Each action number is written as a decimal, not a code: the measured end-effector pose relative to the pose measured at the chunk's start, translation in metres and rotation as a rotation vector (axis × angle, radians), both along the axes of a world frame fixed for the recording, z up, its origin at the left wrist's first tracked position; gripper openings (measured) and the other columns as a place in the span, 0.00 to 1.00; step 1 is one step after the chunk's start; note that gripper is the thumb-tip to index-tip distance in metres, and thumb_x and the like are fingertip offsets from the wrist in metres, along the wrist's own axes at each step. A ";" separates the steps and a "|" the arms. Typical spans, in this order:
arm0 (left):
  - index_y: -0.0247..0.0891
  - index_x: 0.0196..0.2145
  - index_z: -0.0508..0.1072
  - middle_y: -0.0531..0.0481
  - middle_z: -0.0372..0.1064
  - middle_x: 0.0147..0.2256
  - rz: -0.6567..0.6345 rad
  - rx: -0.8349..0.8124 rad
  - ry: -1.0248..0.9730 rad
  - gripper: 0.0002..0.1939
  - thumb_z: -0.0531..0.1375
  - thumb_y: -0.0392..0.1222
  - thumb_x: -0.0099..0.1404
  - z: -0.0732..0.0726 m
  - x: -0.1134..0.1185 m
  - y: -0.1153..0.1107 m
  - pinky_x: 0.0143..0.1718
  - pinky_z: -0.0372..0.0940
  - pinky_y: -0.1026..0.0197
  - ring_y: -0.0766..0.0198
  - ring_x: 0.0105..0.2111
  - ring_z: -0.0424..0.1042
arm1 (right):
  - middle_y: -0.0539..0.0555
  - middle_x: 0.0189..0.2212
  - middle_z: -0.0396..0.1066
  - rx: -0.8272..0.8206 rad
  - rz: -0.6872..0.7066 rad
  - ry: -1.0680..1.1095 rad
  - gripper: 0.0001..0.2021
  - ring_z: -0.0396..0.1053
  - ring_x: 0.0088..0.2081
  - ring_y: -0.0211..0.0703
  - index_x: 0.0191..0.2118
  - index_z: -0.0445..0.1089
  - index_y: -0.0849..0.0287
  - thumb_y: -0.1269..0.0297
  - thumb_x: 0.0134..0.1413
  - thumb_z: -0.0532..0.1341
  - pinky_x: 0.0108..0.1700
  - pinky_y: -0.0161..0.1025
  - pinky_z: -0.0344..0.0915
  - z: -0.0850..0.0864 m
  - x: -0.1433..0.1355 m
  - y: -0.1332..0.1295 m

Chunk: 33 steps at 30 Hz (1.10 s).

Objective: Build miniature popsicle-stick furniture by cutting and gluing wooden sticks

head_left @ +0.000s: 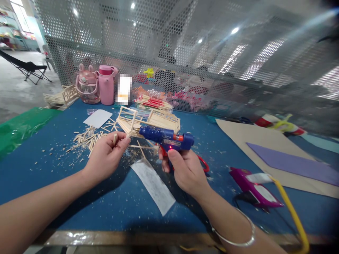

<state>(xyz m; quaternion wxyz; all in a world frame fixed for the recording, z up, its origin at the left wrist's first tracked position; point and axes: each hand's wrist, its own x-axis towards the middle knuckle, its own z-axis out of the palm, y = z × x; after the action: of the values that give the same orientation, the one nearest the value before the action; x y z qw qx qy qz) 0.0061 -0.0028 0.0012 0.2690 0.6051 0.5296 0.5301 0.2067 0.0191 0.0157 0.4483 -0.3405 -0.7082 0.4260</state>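
Observation:
My right hand (186,171) grips a blue glue gun (159,135) with a lit red light, its nozzle pointing left. At the nozzle tip, the thumb and forefinger of my left hand (107,151) are pinched together. A short wooden stick (115,138) pokes up from the curled fingers of that hand; what the fingertips pinch is too small to make out. Just behind the nozzle stands a small model of wooden sticks (164,121), partly hidden by the gun. Red-handled scissors (203,164) lie partly behind my right hand. Below the gun is a pale, smudged strip (153,185).
Cut stick pieces (91,139) and a white card (97,118) lie left. Behind stand pink bottles (106,86), another stick model (62,97) and bundled sticks (153,102) before a perforated metal screen (185,53). A purple device (255,188) with a yellow cable and a purple sheet (291,164) lie right.

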 end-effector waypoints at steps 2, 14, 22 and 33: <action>0.38 0.27 0.65 0.58 0.52 0.18 0.000 0.001 0.004 0.11 0.53 0.46 0.64 0.000 0.000 0.000 0.20 0.48 0.65 0.69 0.19 0.51 | 0.51 0.25 0.66 0.015 0.011 0.015 0.17 0.60 0.18 0.31 0.31 0.63 0.60 0.48 0.56 0.55 0.19 0.32 0.59 0.000 0.000 -0.001; 0.39 0.26 0.61 0.57 0.52 0.21 0.047 0.054 0.111 0.12 0.50 0.43 0.66 -0.003 -0.010 0.008 0.25 0.51 0.65 0.68 0.23 0.53 | 0.60 0.34 0.72 0.787 -0.569 -0.510 0.15 0.69 0.35 0.49 0.41 0.68 0.62 0.57 0.54 0.55 0.38 0.44 0.65 0.012 0.048 0.075; 0.38 0.29 0.65 0.57 0.56 0.21 0.030 0.007 0.173 0.10 0.50 0.44 0.66 -0.003 -0.005 0.003 0.24 0.52 0.65 0.68 0.22 0.55 | 0.65 0.47 0.65 0.543 -0.540 -1.300 0.17 0.68 0.41 0.52 0.50 0.63 0.65 0.63 0.58 0.51 0.40 0.42 0.62 -0.006 0.051 0.153; 0.39 0.29 0.66 0.56 0.60 0.20 0.007 -0.056 0.339 0.12 0.49 0.45 0.65 -0.003 -0.007 0.004 0.23 0.53 0.65 0.67 0.21 0.59 | 0.62 0.43 0.73 0.427 -0.583 -1.164 0.15 0.69 0.45 0.48 0.43 0.70 0.65 0.73 0.54 0.50 0.46 0.39 0.62 0.009 0.031 0.124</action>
<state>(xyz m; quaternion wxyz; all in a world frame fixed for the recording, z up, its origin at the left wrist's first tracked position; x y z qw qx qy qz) -0.0009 0.0008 -0.0018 0.1906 0.6765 0.5840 0.4062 0.2379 0.1435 0.0245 0.1484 -0.5951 -0.7816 -0.1136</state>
